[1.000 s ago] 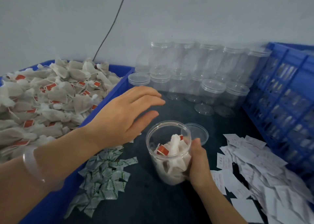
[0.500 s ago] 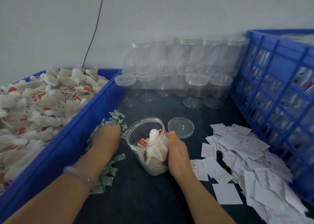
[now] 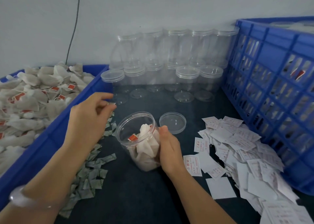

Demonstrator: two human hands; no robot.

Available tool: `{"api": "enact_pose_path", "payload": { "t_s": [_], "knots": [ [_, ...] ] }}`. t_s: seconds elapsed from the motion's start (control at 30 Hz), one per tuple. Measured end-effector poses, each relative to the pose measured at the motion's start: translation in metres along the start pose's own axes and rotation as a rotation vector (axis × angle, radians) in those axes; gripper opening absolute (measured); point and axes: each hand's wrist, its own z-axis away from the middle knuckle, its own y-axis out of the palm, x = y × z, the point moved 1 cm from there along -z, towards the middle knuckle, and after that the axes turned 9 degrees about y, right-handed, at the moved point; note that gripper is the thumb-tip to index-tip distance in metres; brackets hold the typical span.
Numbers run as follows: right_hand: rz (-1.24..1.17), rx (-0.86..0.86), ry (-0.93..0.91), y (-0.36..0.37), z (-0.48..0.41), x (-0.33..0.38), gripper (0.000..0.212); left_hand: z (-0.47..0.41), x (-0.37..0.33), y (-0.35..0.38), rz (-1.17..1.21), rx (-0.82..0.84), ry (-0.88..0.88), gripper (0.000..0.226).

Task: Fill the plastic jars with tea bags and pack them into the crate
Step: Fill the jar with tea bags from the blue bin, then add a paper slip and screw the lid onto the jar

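My left hand (image 3: 90, 120) has come up off the pile of small green packets (image 3: 91, 172) and now hovers above it, just left of the jar's mouth. Its fingers are curled in toward the thumb, and there's a blur at the tips, so I can't tell whether I've pinched a packet. My right hand (image 3: 168, 147) has not moved. It's wrapped round the right side of the open jar (image 3: 141, 135), thumb up by the rim. The jar sits on the dark table (image 3: 136, 198), tipped a little toward my left, and it's partly filled with tea bags (image 3: 146, 147), one red tag showing. Its lid (image 3: 172, 122) lies flat just behind and to the right of it. The loose tea bags (image 3: 34, 94) are heaped in the blue bin (image 3: 51, 139) on my left. The blue crate (image 3: 271, 71) stands on my right, with paper slips (image 3: 237, 147) spilled in front of it. Empty lidded jars (image 3: 186, 74) are stacked against the wall.
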Motion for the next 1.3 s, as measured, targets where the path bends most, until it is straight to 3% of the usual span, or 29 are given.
{"api": "enact_pose_path", "payload": {
  "t_s": [0.13,0.23,0.33,0.47,0.57,0.7,0.8,0.93,1.03,1.13,1.2,1.3],
  "knots": [
    [-0.003,-0.016,0.011,0.0,0.0,0.001,0.085,0.009,-0.041,0.0,0.291,0.061,0.063,0.024],
    [-0.006,-0.01,0.007,0.001,0.002,0.002,0.088,0.021,-0.05,0.011,0.273,0.154,0.057,0.026],
    [0.003,-0.003,0.009,0.001,0.002,0.004,0.087,0.024,-0.047,0.015,0.317,0.135,0.026,0.018],
    [0.011,-0.007,0.009,0.001,0.002,0.005,0.083,0.023,-0.044,0.016,0.161,0.118,0.213,0.002],
    [-0.019,0.001,0.006,0.001,0.003,0.005,0.075,0.03,-0.036,0.024,0.136,0.059,0.274,0.03],
    [-0.029,0.038,0.054,0.002,0.003,0.007,0.069,0.043,-0.036,0.046,0.734,-0.103,-0.064,0.038],
    [0.03,0.048,0.038,-0.001,0.003,0.009,0.062,0.037,-0.031,0.056,0.947,-0.205,-0.21,0.043],
    [0.234,-0.065,-0.084,-0.017,0.005,0.018,0.042,0.035,-0.024,0.069,1.106,-0.127,-0.315,0.064],
    [0.416,-0.128,-0.08,-0.03,0.007,0.028,0.041,0.042,-0.029,0.085,1.001,-0.086,-0.295,0.064],
    [0.835,-0.233,-0.072,-0.049,0.005,0.037,0.025,0.046,-0.03,0.096,0.996,-0.099,-0.24,0.072],
    [1.087,-0.31,0.039,-0.066,0.004,0.043,0.023,0.048,-0.029,0.099,1.039,-0.08,-0.206,0.079],
    [1.245,-0.249,0.287,-0.083,0.006,0.047,0.027,0.057,-0.026,0.108,1.099,-0.039,-0.287,0.078]
  ]
}}
